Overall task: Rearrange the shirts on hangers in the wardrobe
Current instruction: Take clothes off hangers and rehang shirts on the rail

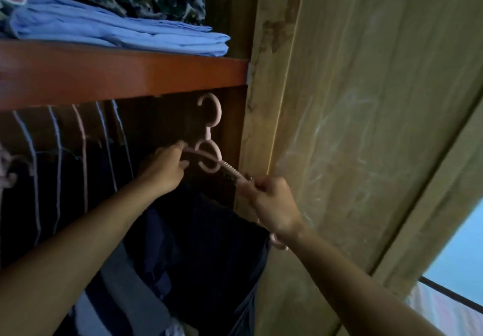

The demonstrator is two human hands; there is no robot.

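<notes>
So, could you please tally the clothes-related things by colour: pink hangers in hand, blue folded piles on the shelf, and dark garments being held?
Pink hanger: 1
Blue folded pile: 1
Dark garment: 1
Total: 3

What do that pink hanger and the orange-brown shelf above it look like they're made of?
The pink hanger looks like moulded plastic: one even pale colour, smooth rounded loops, and a ribbed arm near the right hand. The shelf seems to be wood or board with a smooth reddish-brown coating, given its flat edge and soft sheen; what lies under the coating cannot be told.
</notes>
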